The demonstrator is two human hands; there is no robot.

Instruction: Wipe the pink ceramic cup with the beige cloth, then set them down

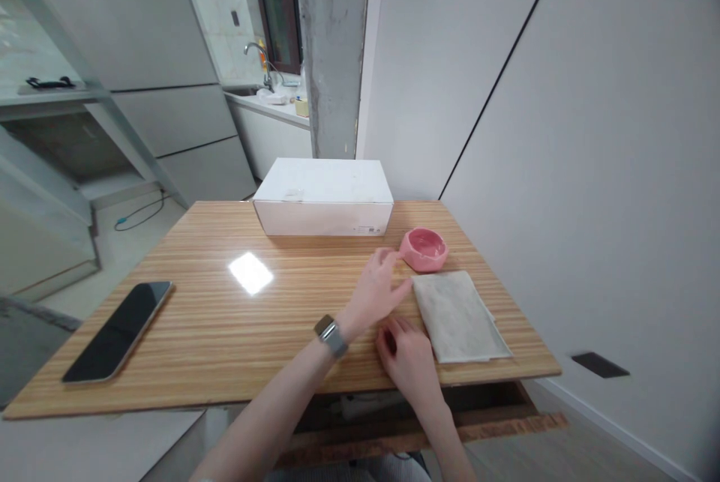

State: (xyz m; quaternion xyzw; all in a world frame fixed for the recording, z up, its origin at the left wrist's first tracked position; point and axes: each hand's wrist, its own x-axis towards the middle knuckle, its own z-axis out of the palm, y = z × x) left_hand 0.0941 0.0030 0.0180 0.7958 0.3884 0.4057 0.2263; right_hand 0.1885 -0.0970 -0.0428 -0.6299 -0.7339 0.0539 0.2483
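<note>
My left hand, with a watch on its wrist, reaches over the table with fingers apart. Its fingertips come up to the near left side of a pink bowl; whether they touch it I cannot tell. The thumb points at the upper left corner of a folded, pale grey cloth. Below, my right hand rests by the table's front edge, left of the cloth. Its fingers curl in toward the thumb, and nothing shows in them.
A long white box stands at the back of the wood-grain table. A black phone lies at the left. Under the front edge an open drawer juts out. A white wall runs along the right.
</note>
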